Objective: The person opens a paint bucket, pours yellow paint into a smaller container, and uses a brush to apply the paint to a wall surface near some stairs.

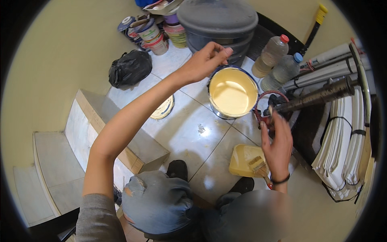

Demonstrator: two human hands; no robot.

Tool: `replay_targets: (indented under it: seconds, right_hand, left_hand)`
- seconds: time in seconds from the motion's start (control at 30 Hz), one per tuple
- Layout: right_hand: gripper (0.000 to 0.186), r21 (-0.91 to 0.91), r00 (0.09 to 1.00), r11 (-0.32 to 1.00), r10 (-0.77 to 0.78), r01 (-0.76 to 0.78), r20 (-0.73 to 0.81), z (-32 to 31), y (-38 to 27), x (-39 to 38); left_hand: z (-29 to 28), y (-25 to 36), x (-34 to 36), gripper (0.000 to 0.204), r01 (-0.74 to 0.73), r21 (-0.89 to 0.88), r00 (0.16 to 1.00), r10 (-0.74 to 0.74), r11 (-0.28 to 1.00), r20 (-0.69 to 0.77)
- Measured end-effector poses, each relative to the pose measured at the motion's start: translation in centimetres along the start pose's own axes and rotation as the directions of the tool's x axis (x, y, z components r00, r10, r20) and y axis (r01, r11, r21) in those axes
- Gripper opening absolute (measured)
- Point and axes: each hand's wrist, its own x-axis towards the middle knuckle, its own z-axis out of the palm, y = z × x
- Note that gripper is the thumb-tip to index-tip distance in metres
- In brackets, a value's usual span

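A paint can [234, 92] of pale yellow paint stands on the tiled floor, its rim smeared. My left hand [205, 62] hovers over the can's far left rim, its fingers curled toward the thumb; I cannot make out anything between them. To the right of the can, my right hand [277, 143] is slightly blurred, its thumb apart from the fingers. Just beyond these fingertips lies a dark red curved loop [278, 92], and whether they touch it is unclear. Below sits a yellow tray [240, 159] with a paint-caked brush [258, 165] resting across it, partly behind my right wrist.
A paint-smeared lid [163, 108] lies left of the can. Behind are a large grey barrel [217, 20], stacked tubs [151, 34] and a black bag [130, 68]. Two bottles [278, 74], a dark tube [318, 97] and folded white bundles [340, 137] line the right. Steps [109, 129] rise left.
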Motion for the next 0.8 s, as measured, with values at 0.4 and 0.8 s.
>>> replay_targets:
  seconds: [0.4, 0.8]
  right_hand:
    - [0.054, -0.29, 0.969, 0.941, -0.217, 0.175, -0.119, 9.5, 2.6, 14.8]
    - [0.07, -0.195, 0.992, 0.973, 0.117, -0.122, -0.039, 9.5, 6.9, 19.2]
  left_hand:
    - [-19.9, -20.8, -11.8, 0.099, 0.714, 0.531, 0.676, -0.646, 0.456, -0.355]
    - [-18.2, -26.6, -11.7, 0.108, 0.812, 0.34, 0.558, -0.803, 0.475, -0.21]
